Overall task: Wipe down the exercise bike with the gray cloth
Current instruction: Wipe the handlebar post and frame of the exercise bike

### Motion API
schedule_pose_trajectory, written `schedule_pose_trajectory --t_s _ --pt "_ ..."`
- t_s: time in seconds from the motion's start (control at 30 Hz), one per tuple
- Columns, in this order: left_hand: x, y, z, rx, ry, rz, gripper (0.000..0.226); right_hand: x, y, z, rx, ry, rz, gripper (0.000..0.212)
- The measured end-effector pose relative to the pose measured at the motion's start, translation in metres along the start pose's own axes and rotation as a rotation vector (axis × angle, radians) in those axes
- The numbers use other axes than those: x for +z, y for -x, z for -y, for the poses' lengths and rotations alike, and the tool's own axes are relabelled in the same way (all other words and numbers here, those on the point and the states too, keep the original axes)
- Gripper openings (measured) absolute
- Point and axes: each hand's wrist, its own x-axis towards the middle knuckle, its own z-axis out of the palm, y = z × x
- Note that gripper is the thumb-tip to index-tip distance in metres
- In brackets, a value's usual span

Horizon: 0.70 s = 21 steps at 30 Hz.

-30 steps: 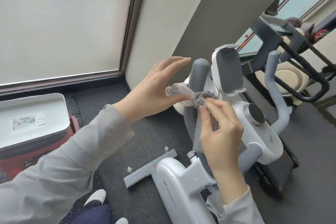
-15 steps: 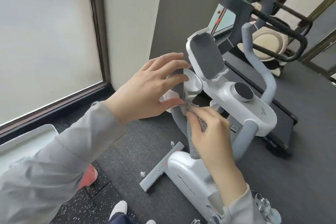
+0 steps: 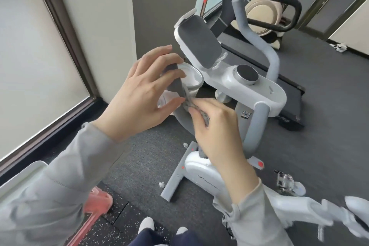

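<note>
— Gray cloth (image 3: 201,113) is bunched in my right hand (image 3: 216,136), pinched between thumb and fingertips and pressed against the gray handlebar (image 3: 180,110) of the exercise bike (image 3: 249,90), near the middle of the frame. A tail of it hangs down behind my wrist toward the white body below.

— And your left hand (image 3: 139,96)?

— It's wrapped loosely over the top of that same handlebar, thumb nearly touching the cloth, fingers reaching toward the white cup holder (image 3: 192,78). So my two hands sit close together, both on the bar, steadying and rubbing.

— What worries you from here?

— Mostly the cup holder. It sits just beside my left fingers, and a hard swipe upward could knock it or catch the cloth on its rim. I'd also judge the wad is too small: with so little fabric on the bar, I may leave streaks or miss the underside, which I can't see from up here.

— Anything lower down?

— The hanging tail could snag near the stem where the bar meets the frame. And my feet (image 3: 146,227), at the bottom centre, stand close to the front stabiliser bar (image 3: 173,183) on the floor (image 3: 319,146); leaning in harder, I could push the bike or trip on it.

— The screen?

— The phone holder (image 3: 199,46) above looks untouched; an elbow lifting carelessly might bump it.
</note>
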Motion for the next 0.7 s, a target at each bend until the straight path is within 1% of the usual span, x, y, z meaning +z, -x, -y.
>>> schedule_pose_trajectory --t_s 0.17,0.37,0.47,0.57,0.6,0.67,0.7 --pt "0.003 0.001 0.000 -0.001 0.017 -0.024 0.036 -0.003 0.016 -0.008 -0.006 0.020 0.002 0.017" --pt "0.008 0.001 -0.005 -0.029 0.007 -0.058 0.035 -0.030 0.042 -0.037 0.079 0.090 0.062 0.015" --pt "0.007 0.002 -0.006 -0.028 0.021 -0.048 0.035 -0.043 0.054 -0.049 0.095 0.125 0.020 0.013" --pt "0.004 -0.003 -0.004 0.001 0.059 -0.018 0.033 -0.040 0.051 -0.045 0.074 0.073 -0.110 0.013" --pt "0.002 -0.003 -0.004 0.002 0.052 -0.014 0.032 -0.037 0.045 -0.040 0.054 0.029 -0.128 0.012" --pt "-0.001 -0.003 -0.004 -0.006 0.031 -0.009 0.031 -0.027 0.021 -0.028 0.044 -0.084 -0.101 0.014" --pt "-0.001 -0.003 -0.004 -0.010 0.025 -0.007 0.031 -0.022 0.006 -0.023 0.051 -0.135 -0.054 0.014"
